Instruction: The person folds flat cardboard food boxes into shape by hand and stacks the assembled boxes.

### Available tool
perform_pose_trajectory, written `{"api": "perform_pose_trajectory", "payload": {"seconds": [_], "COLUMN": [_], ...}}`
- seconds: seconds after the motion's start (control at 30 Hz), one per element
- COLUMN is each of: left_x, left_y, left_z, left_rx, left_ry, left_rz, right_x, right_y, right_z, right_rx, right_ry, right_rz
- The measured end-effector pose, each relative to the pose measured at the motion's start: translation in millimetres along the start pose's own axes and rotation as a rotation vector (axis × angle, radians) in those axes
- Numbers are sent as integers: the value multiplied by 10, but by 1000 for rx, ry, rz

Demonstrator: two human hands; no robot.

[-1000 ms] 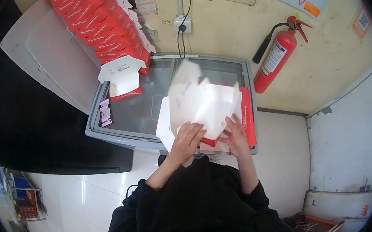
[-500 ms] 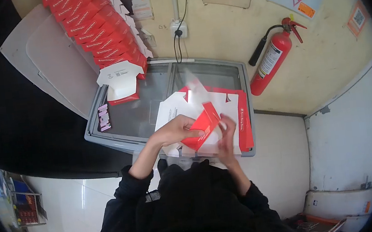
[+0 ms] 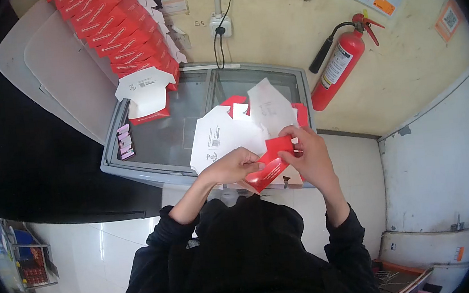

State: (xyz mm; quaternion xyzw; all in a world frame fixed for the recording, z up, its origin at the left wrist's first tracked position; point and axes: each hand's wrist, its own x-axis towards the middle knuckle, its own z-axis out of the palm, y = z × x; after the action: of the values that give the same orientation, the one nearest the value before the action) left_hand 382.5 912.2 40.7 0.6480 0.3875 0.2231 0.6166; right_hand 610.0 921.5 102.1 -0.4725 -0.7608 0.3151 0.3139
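Between my hands is a partly folded red and white cardboard box (image 3: 271,172), its red side facing me. My left hand (image 3: 232,166) pinches its left part, thumb on the red face. At the right end, my right hand (image 3: 310,156) grips a red flap between thumb and fingers. The box's white lid panel (image 3: 214,138) spreads out to the left, with small black print on it. Another pale panel (image 3: 271,108) stands up behind my right hand; whether it belongs to the same box I cannot tell. More red cardboard (image 3: 234,102) lies underneath, mostly hidden.
A glass-topped chest freezer (image 3: 159,156) is the work surface. A phone (image 3: 125,142) lies at its left edge. Behind, a folded box with a white lid (image 3: 146,93) sits by a tall stack of red boxes (image 3: 116,36). A fire extinguisher (image 3: 341,65) hangs on the wall.
My right hand has gone from a blurred, loose pose to gripping the box's right flap. The box has turned and sits lower, and its white panel is spread wider.
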Motion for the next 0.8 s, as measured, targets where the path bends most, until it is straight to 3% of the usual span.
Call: {"api": "perform_pose_trajectory", "payload": {"seconds": [0.07,0.17,0.27,0.37,0.47,0.53,0.6,0.67,0.77,0.8], "left_x": [-32,-69,-87,-103,-183,-279,-348,-425,-377,-377], "left_y": [162,270,318,406,262,159,99,67,-55,-36], "left_z": [-14,-16,-67,-148,-316,-358,-296,-203,-28,-31], "left_rx": [186,438,453,306,-394,-437,-271,112,170,301], "left_ry": [36,131,67,9,-32,70,163,255,348,454], "left_rz": [-14,61,64,83,54,208,326,394,355,461], "right_x": [-43,-171,-208,-152,-164,-151,-153,-160,-194,-202], "right_y": [-34,-46,-29,-24,-8,50,50,-6,-54,-56], "right_z": [69,107,105,40,154,189,205,272,398,389], "right_rx": [124,-75,-151,-213,-433,-352,-260,-150,-159,-105], "right_ry": [144,61,-4,-53,0,-76,-111,-110,-67,-73], "right_rz": [41,-78,-88,-127,-171,-126,-79,-35,-38,12]}}
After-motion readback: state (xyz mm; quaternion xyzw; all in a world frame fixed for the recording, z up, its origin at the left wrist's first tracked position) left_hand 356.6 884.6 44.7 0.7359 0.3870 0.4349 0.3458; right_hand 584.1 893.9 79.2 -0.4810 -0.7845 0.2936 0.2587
